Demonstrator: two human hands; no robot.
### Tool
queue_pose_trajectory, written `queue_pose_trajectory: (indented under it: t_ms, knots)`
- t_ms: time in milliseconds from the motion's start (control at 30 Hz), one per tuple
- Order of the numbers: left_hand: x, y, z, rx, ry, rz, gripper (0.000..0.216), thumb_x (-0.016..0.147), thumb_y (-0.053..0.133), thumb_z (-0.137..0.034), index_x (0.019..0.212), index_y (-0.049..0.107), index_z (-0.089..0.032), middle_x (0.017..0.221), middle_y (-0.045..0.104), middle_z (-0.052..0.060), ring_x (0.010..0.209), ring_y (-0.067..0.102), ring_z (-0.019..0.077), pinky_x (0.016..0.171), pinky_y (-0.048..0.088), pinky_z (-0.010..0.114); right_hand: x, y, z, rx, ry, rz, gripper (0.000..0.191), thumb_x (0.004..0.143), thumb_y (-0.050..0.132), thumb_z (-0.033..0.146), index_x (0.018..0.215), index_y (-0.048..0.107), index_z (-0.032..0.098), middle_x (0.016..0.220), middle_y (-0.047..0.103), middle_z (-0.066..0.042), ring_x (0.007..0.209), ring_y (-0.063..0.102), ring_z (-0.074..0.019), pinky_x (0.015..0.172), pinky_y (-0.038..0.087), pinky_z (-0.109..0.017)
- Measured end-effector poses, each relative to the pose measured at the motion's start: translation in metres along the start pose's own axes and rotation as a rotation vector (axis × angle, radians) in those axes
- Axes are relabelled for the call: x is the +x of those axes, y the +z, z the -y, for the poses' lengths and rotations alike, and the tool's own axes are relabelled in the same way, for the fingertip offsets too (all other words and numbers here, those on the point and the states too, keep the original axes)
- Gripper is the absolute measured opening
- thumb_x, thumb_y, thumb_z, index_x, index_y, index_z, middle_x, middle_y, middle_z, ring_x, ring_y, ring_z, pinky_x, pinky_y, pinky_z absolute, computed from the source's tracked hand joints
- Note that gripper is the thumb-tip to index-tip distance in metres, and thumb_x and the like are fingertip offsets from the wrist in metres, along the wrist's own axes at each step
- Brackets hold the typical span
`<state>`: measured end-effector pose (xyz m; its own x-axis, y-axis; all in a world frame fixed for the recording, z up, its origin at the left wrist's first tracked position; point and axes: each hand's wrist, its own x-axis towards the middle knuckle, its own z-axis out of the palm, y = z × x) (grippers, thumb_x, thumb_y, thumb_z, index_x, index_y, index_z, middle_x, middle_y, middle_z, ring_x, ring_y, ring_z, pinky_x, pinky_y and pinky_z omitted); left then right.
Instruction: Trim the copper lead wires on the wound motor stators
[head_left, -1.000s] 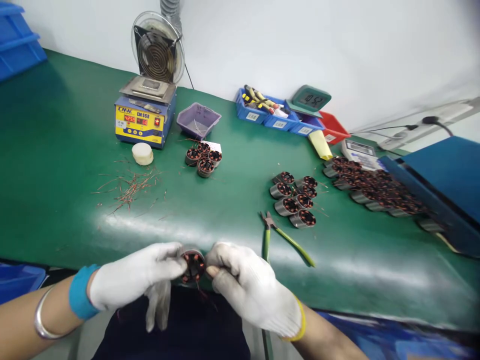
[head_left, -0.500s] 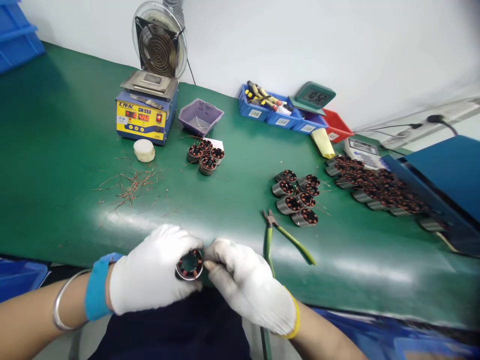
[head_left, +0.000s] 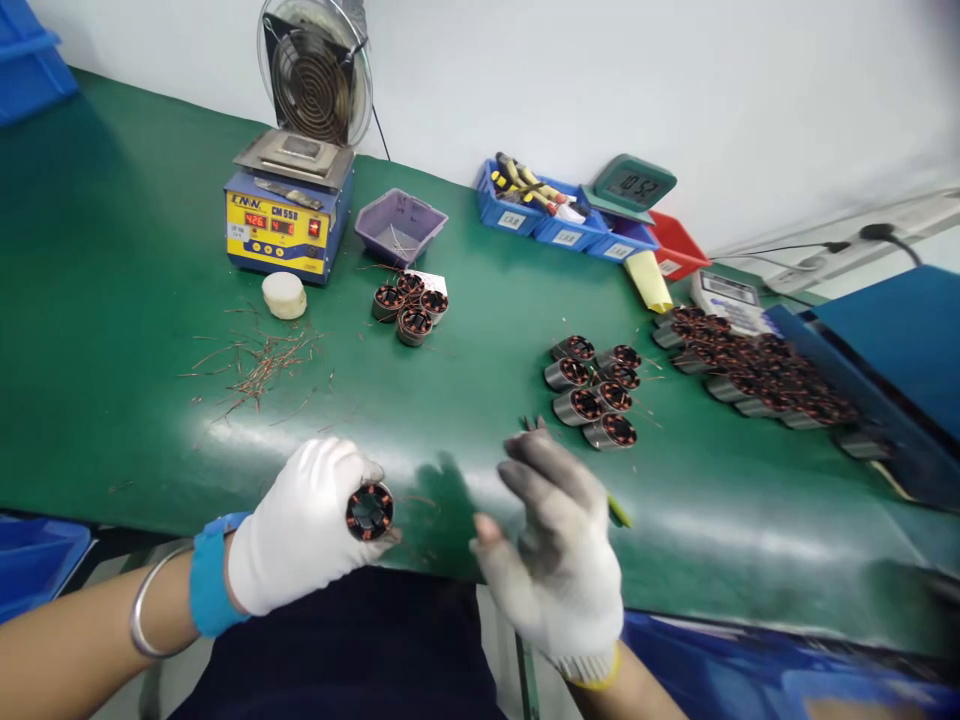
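Observation:
My left hand (head_left: 304,527), in a white glove, is closed around a small round motor stator (head_left: 369,510) with copper windings, held at the near edge of the green table (head_left: 465,400). My right hand (head_left: 555,555), also gloved, hovers open with its fingers spread, apart from the stator and just over the green-handled pliers (head_left: 616,512), which it mostly hides. A cluster of several stators (head_left: 592,385) lies beyond my right hand.
A blue and yellow solder pot (head_left: 281,215) with a fan stands at the back left, beside a purple tray (head_left: 400,226) and another group of stators (head_left: 409,305). Cut copper wire bits (head_left: 255,365) litter the left. Many stators (head_left: 757,375) and blue bins (head_left: 555,225) lie to the right.
My right hand has let go of the stator and moved right, opening over the pliers. My left hand keeps the stator and has shifted slightly left.

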<state>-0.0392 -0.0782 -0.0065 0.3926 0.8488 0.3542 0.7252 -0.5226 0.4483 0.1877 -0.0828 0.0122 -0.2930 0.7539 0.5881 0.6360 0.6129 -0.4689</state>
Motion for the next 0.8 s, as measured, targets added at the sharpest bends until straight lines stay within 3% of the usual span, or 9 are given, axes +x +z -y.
queue_pose_trajectory:
  t_ms: [67, 133, 267, 433, 500, 600, 667, 733, 800]
  knots:
    - [0.000, 0.001, 0.000, -0.008, -0.025, 0.022, 0.033, 0.081, 0.064, -0.049, 0.073, 0.056, -0.018, 0.068, 0.056, 0.002, 0.064, 0.053, 0.0185, 0.059, 0.040, 0.032, 0.008, 0.002, 0.006, -0.184, -0.241, 0.227, 0.032, 0.085, 0.057, 0.014, 0.117, 0.058, 0.019, 0.116, 0.064, -0.012, 0.110, 0.060, -0.0268, 0.105, 0.041, -0.055]
    - [0.000, 0.002, -0.001, 0.007, -0.017, 0.031, 0.031, 0.079, 0.064, -0.046, 0.069, 0.054, -0.019, 0.065, 0.054, 0.001, 0.061, 0.052, 0.0183, 0.058, 0.038, 0.033, 0.014, 0.011, 0.011, -0.321, -0.361, 0.386, 0.023, 0.089, 0.050, 0.011, 0.107, 0.062, 0.019, 0.098, 0.071, -0.007, 0.090, 0.065, -0.0212, 0.108, 0.039, -0.052]
    - [0.001, 0.005, -0.005, 0.061, -0.007, 0.064, 0.024, 0.079, 0.063, -0.038, 0.070, 0.056, -0.018, 0.065, 0.056, 0.003, 0.062, 0.055, 0.0201, 0.059, 0.040, 0.034, 0.020, 0.018, -0.001, -0.457, -0.457, 0.514, 0.025, 0.089, 0.047, 0.006, 0.095, 0.067, 0.019, 0.071, 0.068, -0.003, 0.070, 0.064, -0.0183, 0.101, 0.045, -0.039]
    - [0.007, 0.005, -0.003, 0.109, -0.273, 0.220, 0.037, 0.072, 0.068, -0.052, 0.081, 0.058, -0.018, 0.079, 0.062, 0.006, 0.074, 0.062, 0.0253, 0.065, 0.049, 0.037, 0.020, -0.015, -0.026, -0.569, -0.215, 0.494, 0.022, 0.089, 0.046, 0.011, 0.086, 0.067, 0.016, 0.068, 0.066, -0.007, 0.065, 0.064, -0.0217, 0.076, 0.053, -0.037]
    - [0.006, 0.004, -0.002, 0.054, -0.302, 0.220, 0.047, 0.070, 0.070, -0.046, 0.104, 0.057, -0.017, 0.104, 0.065, 0.012, 0.092, 0.065, 0.0293, 0.077, 0.053, 0.040, 0.014, -0.021, -0.020, -0.384, -0.098, 0.491, 0.020, 0.093, 0.047, 0.021, 0.087, 0.066, 0.019, 0.075, 0.069, -0.006, 0.067, 0.065, -0.0191, 0.063, 0.052, -0.030]
    - [-0.003, 0.000, -0.003, -0.064, -0.234, 0.173, 0.069, 0.072, 0.062, -0.027, 0.136, 0.039, -0.017, 0.137, 0.053, 0.015, 0.119, 0.058, 0.0283, 0.098, 0.051, 0.040, 0.001, -0.009, 0.003, -0.087, -0.093, 0.572, 0.018, 0.092, 0.054, 0.033, 0.097, 0.065, 0.020, 0.086, 0.071, -0.005, 0.073, 0.067, -0.0184, 0.065, 0.053, -0.028]
    - [-0.010, -0.006, -0.005, -0.127, -0.259, 0.200, 0.066, 0.076, 0.057, -0.023, 0.138, 0.036, -0.017, 0.130, 0.060, 0.013, 0.114, 0.063, 0.0250, 0.094, 0.054, 0.037, -0.003, 0.005, 0.012, -0.043, -0.069, 0.587, 0.032, 0.084, 0.065, 0.043, 0.103, 0.065, 0.017, 0.094, 0.071, -0.009, 0.083, 0.067, -0.0230, 0.072, 0.055, -0.033]
    - [-0.016, -0.016, -0.006, -0.161, -0.333, 0.248, 0.059, 0.079, 0.060, -0.032, 0.134, 0.042, -0.017, 0.106, 0.070, 0.008, 0.090, 0.071, 0.0230, 0.075, 0.060, 0.034, -0.004, 0.013, 0.012, -0.051, -0.010, 0.588, 0.052, 0.074, 0.074, 0.052, 0.110, 0.065, 0.016, 0.103, 0.070, -0.012, 0.092, 0.067, -0.0273, 0.080, 0.056, -0.037]
    - [-0.018, -0.028, -0.005, -0.096, -0.349, 0.190, 0.055, 0.080, 0.062, -0.040, 0.128, 0.047, -0.017, 0.091, 0.072, 0.005, 0.073, 0.070, 0.0216, 0.063, 0.059, 0.034, -0.002, 0.014, 0.005, -0.076, 0.045, 0.577, 0.067, 0.067, 0.078, 0.058, 0.116, 0.063, 0.014, 0.111, 0.069, -0.013, 0.097, 0.066, -0.0292, 0.084, 0.055, -0.039]
